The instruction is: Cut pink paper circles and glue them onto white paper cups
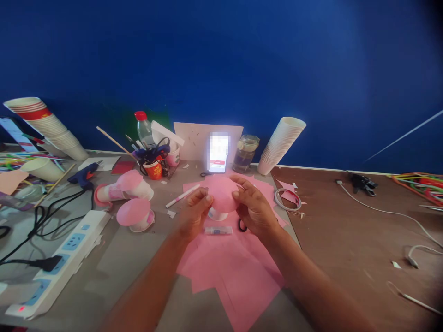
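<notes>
My left hand (pixel 195 207) and my right hand (pixel 252 205) both pinch a round pink paper disc (pixel 221 192), held flat over the mouth of a white paper cup (pixel 218 215). The left fingers grip its left edge, the right fingers its right edge. The cup stands on several pink paper sheets (pixel 231 267). A glue stick (pixel 218 230) lies just in front of the cup. The black scissor handles (pixel 241 226) peek out under my right hand.
Two pink-topped cups (pixel 134 214) and a glue gun (pixel 85 173) lie at left, beside a white power strip (pixel 62 258). A lit phone (pixel 218 152), a jar (pixel 245 153), cup stacks (pixel 280 143) and a tape roll (pixel 288 199) stand behind. Cables (pixel 380 210) cross the right table.
</notes>
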{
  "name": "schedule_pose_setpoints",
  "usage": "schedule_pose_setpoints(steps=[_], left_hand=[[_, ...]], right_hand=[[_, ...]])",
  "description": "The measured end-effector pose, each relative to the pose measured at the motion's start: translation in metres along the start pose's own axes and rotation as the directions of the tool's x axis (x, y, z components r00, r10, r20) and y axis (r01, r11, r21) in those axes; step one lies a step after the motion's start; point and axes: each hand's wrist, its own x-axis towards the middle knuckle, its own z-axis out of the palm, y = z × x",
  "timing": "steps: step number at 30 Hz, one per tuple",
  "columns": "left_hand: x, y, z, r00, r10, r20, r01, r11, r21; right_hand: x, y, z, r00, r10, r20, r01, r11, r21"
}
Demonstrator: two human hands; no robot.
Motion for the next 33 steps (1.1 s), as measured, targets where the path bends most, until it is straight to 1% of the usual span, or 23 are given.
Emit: schedule_pose_setpoints(steps=[1, 2, 3, 4, 5, 7, 9, 10, 12, 15, 16, 18, 19, 21, 23, 24, 25, 26, 28, 29, 31, 33], left_hand=[[0.000, 0.001, 0.000, 1.000, 0.005, -0.008, -0.005, 1.000, -0.009], [0.000, 0.001, 0.000, 1.000, 0.013, -0.010, -0.013, 1.000, -0.016], [0.001, 0.002, 0.000, 1.000, 0.020, -0.010, -0.020, 1.000, -0.022], [0.001, 0.002, 0.000, 1.000, 0.026, -0.009, -0.026, 0.999, -0.027], [0.001, 0.003, 0.000, 1.000, 0.029, -0.008, -0.029, 0.999, -0.032], [0.002, 0.003, 0.000, 1.000, 0.015, 0.005, -0.015, 0.999, -0.035], [0.001, 0.002, 0.000, 1.000, -0.005, 0.029, 0.006, 1.000, -0.026], [0.001, 0.002, 0.000, 0.999, -0.015, 0.040, 0.016, 1.000, -0.017], [0.000, 0.002, 0.000, 0.997, -0.039, 0.060, 0.039, 0.999, 0.002], [-0.002, 0.003, -0.001, 0.989, -0.072, 0.131, 0.067, 0.997, 0.040], [-0.002, 0.002, -0.001, 0.984, -0.064, 0.165, 0.056, 0.997, 0.056], [0.000, 0.001, -0.003, 0.982, 0.009, 0.188, -0.025, 0.996, 0.083], [0.001, -0.001, -0.005, 0.983, 0.055, 0.173, -0.073, 0.993, 0.094], [0.006, -0.004, -0.011, 0.986, 0.132, 0.099, -0.144, 0.982, 0.119], [0.011, -0.006, -0.019, 0.989, 0.147, 0.023, -0.149, 0.972, 0.181], [0.014, -0.006, -0.024, 0.984, 0.174, -0.029, -0.161, 0.954, 0.254], [0.015, -0.006, -0.029, 0.980, 0.190, -0.051, -0.159, 0.920, 0.359], [0.016, -0.004, -0.034, 0.984, 0.174, -0.035, -0.139, 0.878, 0.458], [0.017, 0.000, -0.042, 0.996, 0.052, 0.071, -0.084, 0.799, 0.595], [0.017, 0.002, -0.045, 0.992, -0.020, 0.125, -0.066, 0.758, 0.649], [0.016, 0.004, -0.050, 0.968, -0.146, 0.206, -0.057, 0.667, 0.742], [0.017, 0.001, -0.053, 0.949, -0.204, 0.242, -0.091, 0.558, 0.825]], right_hand=[[-0.001, 0.000, -0.001, 0.997, -0.077, -0.018, 0.075, 0.993, -0.088], [-0.003, 0.000, -0.002, 0.984, -0.177, -0.021, 0.170, 0.966, -0.198], [-0.005, -0.002, -0.002, 0.959, -0.284, 0.008, 0.271, 0.907, -0.321], [-0.007, -0.004, -0.002, 0.923, -0.378, 0.069, 0.368, 0.819, -0.441], [-0.009, -0.007, -0.002, 0.883, -0.444, 0.155, 0.452, 0.711, -0.538], [-0.013, -0.011, -0.001, 0.807, -0.490, 0.331, 0.571, 0.499, -0.652], [-0.014, -0.010, 0.001, 0.748, -0.488, 0.450, 0.637, 0.336, -0.694], [-0.014, -0.009, 0.001, 0.728, -0.484, 0.484, 0.653, 0.278, -0.704], [-0.013, -0.003, 0.003, 0.717, -0.465, 0.519, 0.658, 0.207, -0.724], [-0.010, 0.004, 0.003, 0.730, -0.446, 0.519, 0.639, 0.175, -0.749], [-0.009, 0.006, 0.002, 0.731, -0.453, 0.509, 0.632, 0.172, -0.755], [-0.006, 0.009, 0.000, 0.726, -0.495, 0.477, 0.618, 0.166, -0.768], [-0.005, 0.010, -0.001, 0.723, -0.521, 0.454, 0.608, 0.168, -0.776], [-0.001, 0.012, -0.005, 0.726, -0.555, 0.407, 0.586, 0.189, -0.788], [0.003, 0.014, -0.008, 0.738, -0.562, 0.374, 0.568, 0.218, -0.794], [0.004, 0.015, -0.009, 0.744, -0.561, 0.364, 0.561, 0.228, -0.796], [0.005, 0.016, -0.010, 0.748, -0.559, 0.357, 0.556, 0.234, -0.798], [0.006, 0.017, -0.011, 0.754, -0.555, 0.352, 0.549, 0.238, -0.802], [0.008, 0.019, -0.012, 0.769, -0.542, 0.338, 0.529, 0.245, -0.812], [0.009, 0.019, -0.013, 0.779, -0.534, 0.329, 0.518, 0.251, -0.818], [0.010, 0.021, -0.014, 0.797, -0.516, 0.314, 0.497, 0.265, -0.826], [0.010, 0.023, -0.015, 0.807, -0.499, 0.315, 0.493, 0.274, -0.826]])
